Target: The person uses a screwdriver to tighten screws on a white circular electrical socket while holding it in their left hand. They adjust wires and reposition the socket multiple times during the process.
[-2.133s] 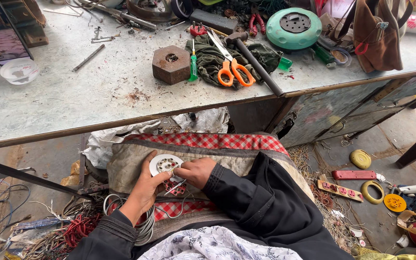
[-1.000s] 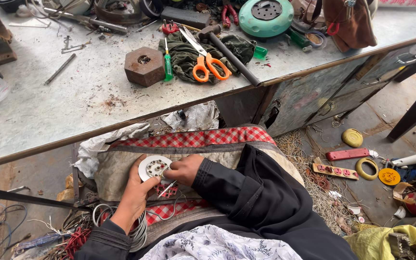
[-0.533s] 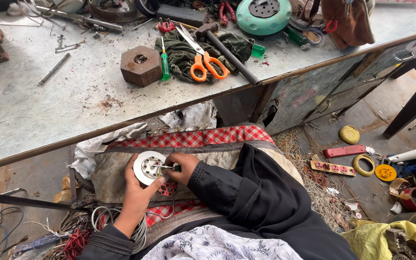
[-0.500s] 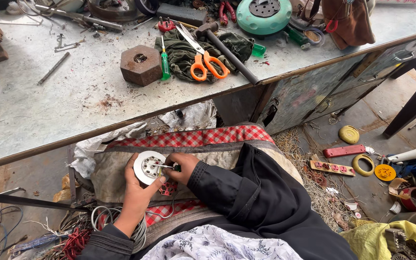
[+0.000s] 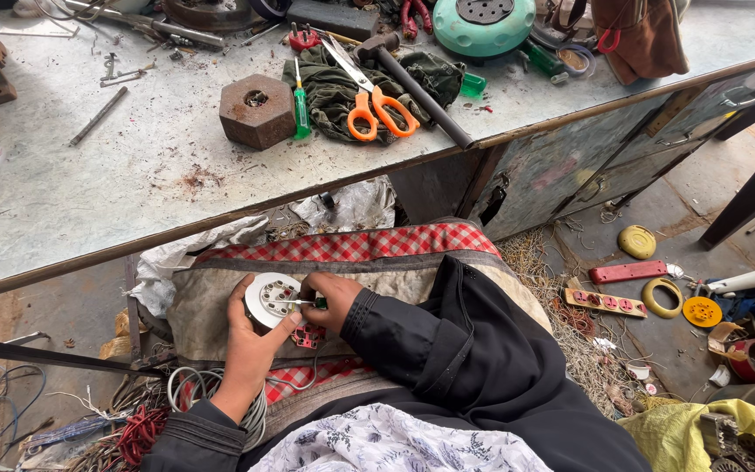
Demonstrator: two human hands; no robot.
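The left hand (image 5: 251, 336) grips a round white disc (image 5: 271, 297), its fingers curled around the disc's left edge and the thumb pressed against the lower right rim. The disc is tilted up towards the camera and held over a red checked cloth (image 5: 351, 249) on the person's lap. The right hand (image 5: 329, 297) is closed around a small screwdriver (image 5: 303, 302) with a green handle; its thin shaft points left from the fingers and its tip touches the face of the disc. The two hands sit just beside each other, thumbs nearly meeting below the disc.

Just under the fingers a small red part (image 5: 306, 337) lies on the cloth. Below the left wrist, a grey cable (image 5: 220, 393) coils at the lap's edge, with red wire (image 5: 137, 433) further left.

Well above the fingers, the table (image 5: 89, 192) carries a rusty hexagonal block (image 5: 257, 111), orange scissors (image 5: 369, 96), a hammer (image 5: 412, 79) and a teal reel (image 5: 484, 22).
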